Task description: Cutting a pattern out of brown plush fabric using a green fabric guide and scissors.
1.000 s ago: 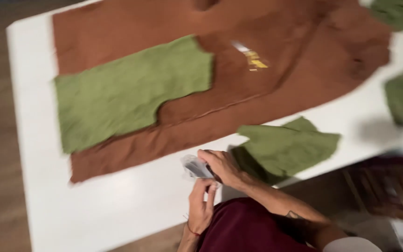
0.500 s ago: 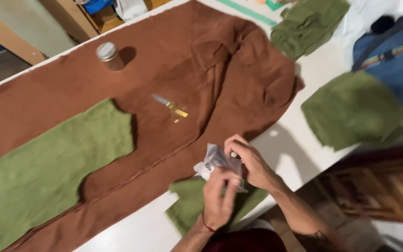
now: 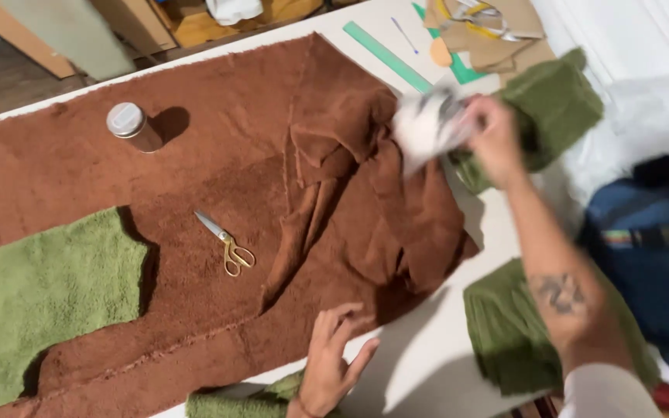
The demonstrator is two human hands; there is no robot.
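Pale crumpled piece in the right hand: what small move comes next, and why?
Probably set it down on the white table. The right hand holds the pale crumpled piece in the air over the brown cloth, while the left hand rests open at its near edge.

A small white packet (image 3: 430, 124) with dark markings, blurred, is held far right over the brown cloth. A silver-lidded round tin (image 3: 132, 127) stands far left.

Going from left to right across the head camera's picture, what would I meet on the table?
Green cloth piece → metal tin → scissors → left hand, flat on the brown fabric → right hand, holding a blurred white thing → blue bag.
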